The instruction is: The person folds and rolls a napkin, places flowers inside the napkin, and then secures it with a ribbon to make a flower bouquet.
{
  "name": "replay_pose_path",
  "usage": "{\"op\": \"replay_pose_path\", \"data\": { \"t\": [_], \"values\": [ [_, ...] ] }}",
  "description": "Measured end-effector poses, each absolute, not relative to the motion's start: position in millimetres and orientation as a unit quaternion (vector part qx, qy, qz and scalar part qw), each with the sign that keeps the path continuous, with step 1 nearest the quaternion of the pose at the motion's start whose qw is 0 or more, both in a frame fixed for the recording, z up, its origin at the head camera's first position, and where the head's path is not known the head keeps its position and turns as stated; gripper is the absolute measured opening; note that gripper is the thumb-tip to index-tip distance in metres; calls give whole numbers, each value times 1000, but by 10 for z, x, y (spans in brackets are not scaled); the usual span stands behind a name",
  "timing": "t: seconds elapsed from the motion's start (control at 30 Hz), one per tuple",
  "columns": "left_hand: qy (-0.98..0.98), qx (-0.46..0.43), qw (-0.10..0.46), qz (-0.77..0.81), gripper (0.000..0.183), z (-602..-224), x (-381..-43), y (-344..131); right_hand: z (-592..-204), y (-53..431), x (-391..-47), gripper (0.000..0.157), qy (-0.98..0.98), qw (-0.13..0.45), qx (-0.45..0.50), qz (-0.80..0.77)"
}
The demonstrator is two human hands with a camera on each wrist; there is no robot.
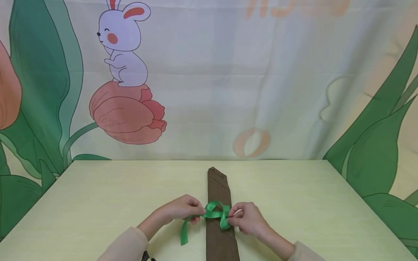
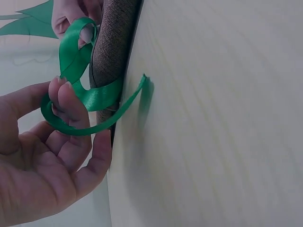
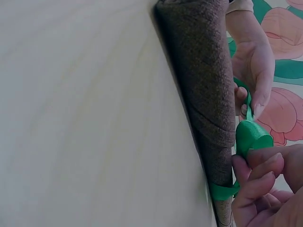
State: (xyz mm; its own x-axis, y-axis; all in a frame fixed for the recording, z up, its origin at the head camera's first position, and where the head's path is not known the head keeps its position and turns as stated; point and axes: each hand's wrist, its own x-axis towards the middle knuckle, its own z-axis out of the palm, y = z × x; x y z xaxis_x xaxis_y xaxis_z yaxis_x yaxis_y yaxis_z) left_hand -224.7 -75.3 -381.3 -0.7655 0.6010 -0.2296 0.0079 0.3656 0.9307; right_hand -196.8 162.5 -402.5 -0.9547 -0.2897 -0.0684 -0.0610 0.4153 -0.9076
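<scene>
A long brown roll of folded cloth (image 1: 219, 237) lies lengthwise on the table, with a green ribbon (image 1: 213, 214) passed round its middle and looped on top. On the left side my left hand (image 1: 187, 209) pinches one part of the ribbon, whose loose tail hangs down to the table. In the left wrist view that ribbon (image 2: 71, 54) curves across the fingers of the left hand (image 2: 52, 156). At the roll's right edge my right hand (image 1: 246, 218) pinches a ribbon loop between thumb and fingers. The right wrist view shows the right hand (image 3: 270, 184) close against the cloth roll (image 3: 203, 85).
A pale wood-grain table (image 1: 114, 195) spreads out on both sides of the roll. Part of a black and yellow object (image 1: 148, 256) shows by the left sleeve at the bottom edge. Behind the table hangs a printed curtain (image 1: 209, 79) with a rabbit and flowers.
</scene>
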Motion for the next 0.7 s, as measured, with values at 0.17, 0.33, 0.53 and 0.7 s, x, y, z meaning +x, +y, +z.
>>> {"op": "replay_pose_path", "data": {
  "t": [0.17,0.33,0.53,0.7],
  "values": [
    [780,197,289,520,25,-3804,-2233,-758,-4005,1641,-1980,8,835,111,-112,-527],
    [780,200,294,515,25,-3812,-2231,-750,-3961,1717,-2016,12,843,115,-123,-511],
    [778,199,299,516,25,-3836,-2232,-753,-3934,1784,-2134,18,851,116,-113,-500],
    [778,200,303,513,24,-3841,-2218,-759,-3959,1777,-2243,23,858,116,-110,-488]
  ]
}}
